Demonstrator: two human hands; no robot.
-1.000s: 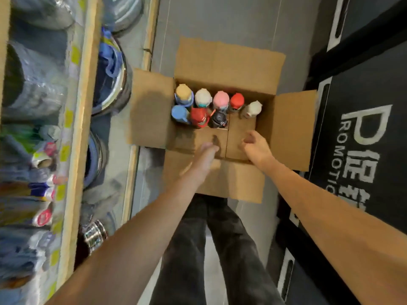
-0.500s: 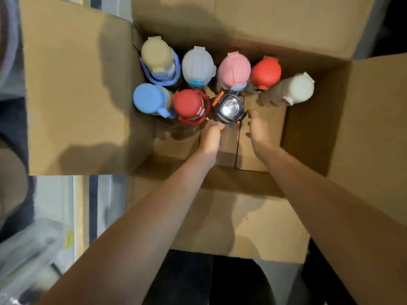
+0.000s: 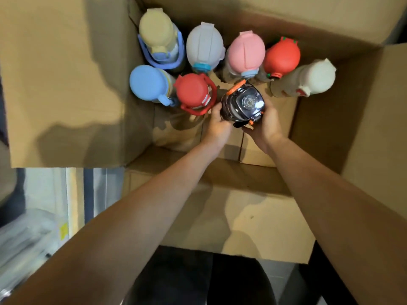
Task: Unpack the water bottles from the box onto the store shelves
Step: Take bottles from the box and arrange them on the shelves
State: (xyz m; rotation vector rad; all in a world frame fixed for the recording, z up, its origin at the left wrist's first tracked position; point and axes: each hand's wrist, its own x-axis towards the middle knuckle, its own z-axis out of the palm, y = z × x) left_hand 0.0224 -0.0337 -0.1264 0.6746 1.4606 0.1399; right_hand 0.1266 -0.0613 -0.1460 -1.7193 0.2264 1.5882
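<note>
Inside the open brown cardboard box point(image 3: 66, 84), left hand point(image 3: 217, 126) and right hand point(image 3: 265, 126) both grip one bottle — the dark, glossy-lidded, orange-trimmed water bottle point(image 3: 242, 102) — among seven pastel-capped bottles

floor point(image 3: 44, 186): pale grey | left: dark vertical stripe point(image 3: 88, 194) | lower left: blurred plastic-wrapped goods point(image 3: 24, 236), yellow tag point(image 3: 63, 230)
</note>
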